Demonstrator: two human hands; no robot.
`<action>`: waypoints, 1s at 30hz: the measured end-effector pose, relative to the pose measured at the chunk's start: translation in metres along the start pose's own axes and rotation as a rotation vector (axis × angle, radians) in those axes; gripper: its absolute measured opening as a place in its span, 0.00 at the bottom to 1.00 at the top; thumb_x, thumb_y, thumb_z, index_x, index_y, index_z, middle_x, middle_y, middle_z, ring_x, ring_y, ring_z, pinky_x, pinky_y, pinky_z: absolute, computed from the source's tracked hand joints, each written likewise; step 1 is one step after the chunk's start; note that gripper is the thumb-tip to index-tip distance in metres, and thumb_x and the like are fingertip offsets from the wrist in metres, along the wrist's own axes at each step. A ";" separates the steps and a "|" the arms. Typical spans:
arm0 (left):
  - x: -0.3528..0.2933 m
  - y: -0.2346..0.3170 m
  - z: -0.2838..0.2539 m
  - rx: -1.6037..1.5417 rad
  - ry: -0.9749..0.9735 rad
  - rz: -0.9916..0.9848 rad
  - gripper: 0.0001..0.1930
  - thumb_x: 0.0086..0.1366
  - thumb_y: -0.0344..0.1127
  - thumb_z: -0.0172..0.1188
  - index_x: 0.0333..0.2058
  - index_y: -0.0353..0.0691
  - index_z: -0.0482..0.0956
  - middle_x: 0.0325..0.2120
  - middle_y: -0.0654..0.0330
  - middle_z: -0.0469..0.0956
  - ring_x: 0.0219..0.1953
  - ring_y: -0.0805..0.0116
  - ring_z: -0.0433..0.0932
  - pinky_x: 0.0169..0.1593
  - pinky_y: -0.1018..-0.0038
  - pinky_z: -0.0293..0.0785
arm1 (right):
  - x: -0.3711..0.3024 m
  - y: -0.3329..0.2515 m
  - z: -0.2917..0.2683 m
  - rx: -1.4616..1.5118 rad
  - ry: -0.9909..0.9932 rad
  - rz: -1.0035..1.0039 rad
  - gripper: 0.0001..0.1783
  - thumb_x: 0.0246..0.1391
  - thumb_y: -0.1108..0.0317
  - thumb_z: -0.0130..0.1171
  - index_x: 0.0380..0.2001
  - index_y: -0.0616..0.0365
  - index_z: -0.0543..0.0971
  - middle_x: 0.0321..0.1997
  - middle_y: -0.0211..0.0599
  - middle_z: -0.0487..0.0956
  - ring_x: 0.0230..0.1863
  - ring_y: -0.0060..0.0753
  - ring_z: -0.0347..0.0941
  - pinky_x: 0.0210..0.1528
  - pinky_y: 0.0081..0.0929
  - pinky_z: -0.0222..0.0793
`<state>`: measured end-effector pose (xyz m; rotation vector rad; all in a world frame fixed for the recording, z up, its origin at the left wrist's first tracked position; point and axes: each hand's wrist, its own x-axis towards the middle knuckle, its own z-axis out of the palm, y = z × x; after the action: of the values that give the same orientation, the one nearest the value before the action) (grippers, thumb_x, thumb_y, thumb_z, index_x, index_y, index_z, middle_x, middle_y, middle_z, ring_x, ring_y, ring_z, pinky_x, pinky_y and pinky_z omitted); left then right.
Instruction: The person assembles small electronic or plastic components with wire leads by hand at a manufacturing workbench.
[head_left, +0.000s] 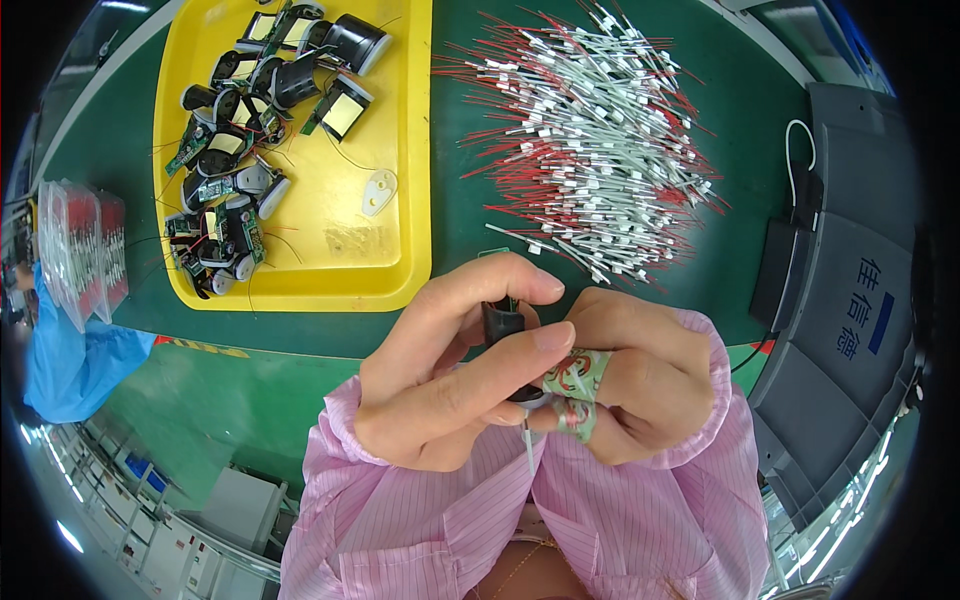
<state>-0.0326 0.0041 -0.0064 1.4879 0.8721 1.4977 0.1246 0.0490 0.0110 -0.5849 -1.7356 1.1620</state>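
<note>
In front of my chest, my left hand (425,385) is closed around a small black electronic unit (503,323), thumb and fingers on either side of it. A bit of green circuit board shows at its top. My right hand (645,370) is closed too, its fingertips pinching at the unit's lower end. Green patterned wraps (576,374) cover parts of two right-hand digits. From under the unit a thin pale lead (530,448) hangs down. My fingers hide most of the unit, so its exact kind does not show.
At the far left lies a yellow tray (416,240) with several similar black units (228,142) and a white oval piece (378,192). A heap of pale tubes with red wires (600,150) covers the green table's middle. Clear boxes (80,250) stand left, a grey panel (850,290) right.
</note>
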 end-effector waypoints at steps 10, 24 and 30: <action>-0.002 -0.006 0.005 -0.106 0.032 0.039 0.18 0.61 0.27 0.59 0.48 0.20 0.73 0.48 0.31 0.66 0.36 0.59 0.76 0.33 0.74 0.76 | 0.002 0.010 -0.005 -0.078 0.010 -0.221 0.12 0.30 0.77 0.63 0.23 0.69 0.74 0.23 0.41 0.71 0.19 0.32 0.65 0.15 0.23 0.56; -0.004 -0.015 0.004 -0.007 0.041 0.106 0.19 0.67 0.34 0.54 0.47 0.20 0.75 0.46 0.35 0.68 0.38 0.56 0.76 0.31 0.74 0.76 | 0.003 0.004 -0.010 -0.237 -0.056 -0.177 0.17 0.21 0.74 0.62 0.22 0.71 0.74 0.23 0.42 0.69 0.16 0.34 0.64 0.13 0.25 0.57; -0.002 -0.017 0.003 0.056 -0.010 0.108 0.18 0.64 0.33 0.57 0.46 0.22 0.76 0.44 0.36 0.70 0.38 0.55 0.76 0.30 0.74 0.75 | 0.008 -0.002 -0.013 -0.299 -0.102 -0.118 0.16 0.20 0.74 0.61 0.20 0.68 0.71 0.20 0.39 0.65 0.15 0.33 0.61 0.12 0.26 0.55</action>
<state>-0.0284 0.0093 -0.0219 1.6046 0.8455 1.5537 0.1324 0.0600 0.0172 -0.5994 -2.0214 0.8692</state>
